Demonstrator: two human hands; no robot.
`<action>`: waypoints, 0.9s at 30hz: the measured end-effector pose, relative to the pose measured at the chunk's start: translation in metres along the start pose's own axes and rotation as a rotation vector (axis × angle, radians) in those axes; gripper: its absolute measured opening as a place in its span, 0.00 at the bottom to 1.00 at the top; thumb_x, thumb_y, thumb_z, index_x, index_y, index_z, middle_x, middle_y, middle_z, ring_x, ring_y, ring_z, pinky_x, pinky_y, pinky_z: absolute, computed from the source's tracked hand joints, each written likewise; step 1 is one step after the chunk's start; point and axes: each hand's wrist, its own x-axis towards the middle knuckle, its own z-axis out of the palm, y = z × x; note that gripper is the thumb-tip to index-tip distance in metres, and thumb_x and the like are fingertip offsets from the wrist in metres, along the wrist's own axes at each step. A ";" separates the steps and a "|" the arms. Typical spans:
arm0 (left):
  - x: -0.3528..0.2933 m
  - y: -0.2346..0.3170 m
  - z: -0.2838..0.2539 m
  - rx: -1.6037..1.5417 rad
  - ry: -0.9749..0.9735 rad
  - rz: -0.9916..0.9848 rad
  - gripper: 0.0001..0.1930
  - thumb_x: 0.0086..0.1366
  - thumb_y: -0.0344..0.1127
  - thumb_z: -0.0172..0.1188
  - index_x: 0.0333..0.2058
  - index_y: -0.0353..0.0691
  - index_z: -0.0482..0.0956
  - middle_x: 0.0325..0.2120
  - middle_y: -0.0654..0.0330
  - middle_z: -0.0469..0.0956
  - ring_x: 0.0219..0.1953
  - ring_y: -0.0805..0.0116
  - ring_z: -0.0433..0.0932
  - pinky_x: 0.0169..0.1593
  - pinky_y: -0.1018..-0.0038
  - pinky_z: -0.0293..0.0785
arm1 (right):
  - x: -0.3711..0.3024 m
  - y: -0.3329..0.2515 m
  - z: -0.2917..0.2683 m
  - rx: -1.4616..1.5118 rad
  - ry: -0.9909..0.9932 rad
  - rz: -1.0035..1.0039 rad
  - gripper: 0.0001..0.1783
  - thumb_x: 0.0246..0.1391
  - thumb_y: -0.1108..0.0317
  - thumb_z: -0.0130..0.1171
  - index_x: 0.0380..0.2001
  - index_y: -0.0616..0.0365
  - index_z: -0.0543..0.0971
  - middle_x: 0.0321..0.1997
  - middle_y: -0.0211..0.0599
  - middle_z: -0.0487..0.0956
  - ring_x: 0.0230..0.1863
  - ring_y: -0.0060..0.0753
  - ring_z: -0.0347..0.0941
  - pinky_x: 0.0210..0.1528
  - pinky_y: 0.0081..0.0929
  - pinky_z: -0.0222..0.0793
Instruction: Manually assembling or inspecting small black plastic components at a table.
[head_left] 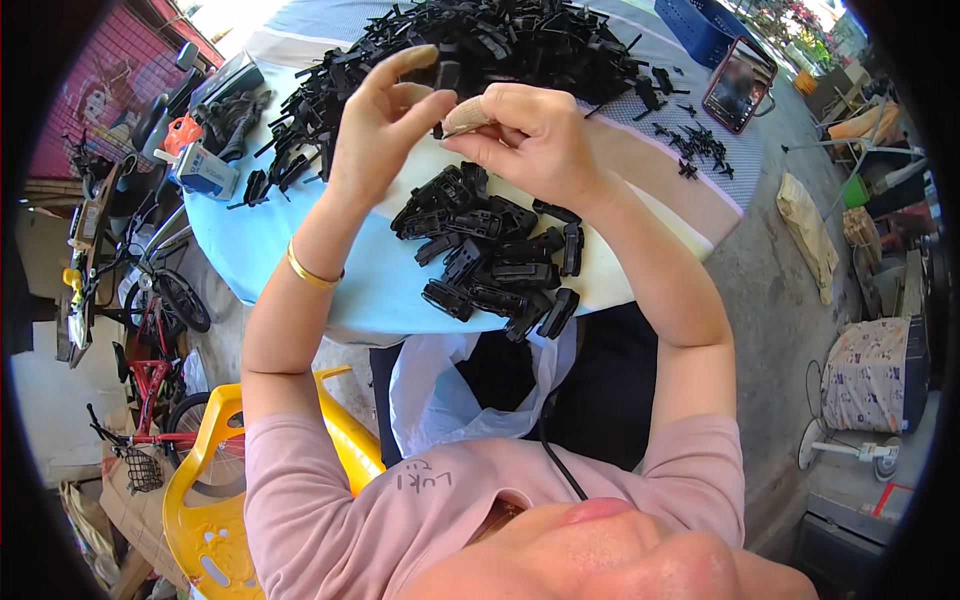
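My left hand (385, 125) is raised over the table, its index finger and thumb curved around a black plastic part (449, 76). Close beside it, my right hand (535, 135) is closed in a pinch, a tan covering on one finger. What the right fingertips grip is hidden. Below both hands lies a small heap of black plastic clip-like pieces (500, 250) near the table's front edge. Beyond them spreads a large pile of loose black plastic parts (540, 50).
The round table wears a pale cloth (235, 255). Several small black cross-shaped parts (700, 145) lie at right, near a propped phone (740, 85) and a blue basket (700, 30). At left stands a small box (207, 172). A white plastic bag (425, 390) hangs below the table's front edge.
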 end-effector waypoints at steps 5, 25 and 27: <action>-0.005 -0.004 0.001 0.177 -0.063 0.040 0.17 0.57 0.30 0.56 0.46 0.34 0.68 0.24 0.66 0.73 0.27 0.84 0.68 0.32 0.86 0.64 | 0.000 -0.004 -0.003 0.034 -0.003 0.027 0.08 0.38 0.76 0.65 0.26 0.60 0.78 0.19 0.27 0.74 0.17 0.11 0.60 0.17 0.11 0.54; -0.012 0.009 -0.003 -0.007 -0.177 -0.061 0.21 0.52 0.25 0.62 0.46 0.36 0.69 0.32 0.61 0.76 0.35 0.77 0.76 0.41 0.80 0.72 | 0.004 0.002 -0.007 0.586 -0.022 0.826 0.11 0.55 0.66 0.53 0.36 0.63 0.75 0.20 0.23 0.69 0.14 0.06 0.52 0.15 0.07 0.44; -0.013 0.009 -0.003 0.033 -0.170 -0.039 0.21 0.52 0.25 0.62 0.46 0.35 0.69 0.32 0.61 0.76 0.35 0.78 0.75 0.41 0.80 0.72 | 0.003 0.002 -0.002 0.490 -0.033 0.767 0.11 0.55 0.66 0.53 0.35 0.63 0.76 0.19 0.23 0.69 0.14 0.06 0.53 0.15 0.07 0.44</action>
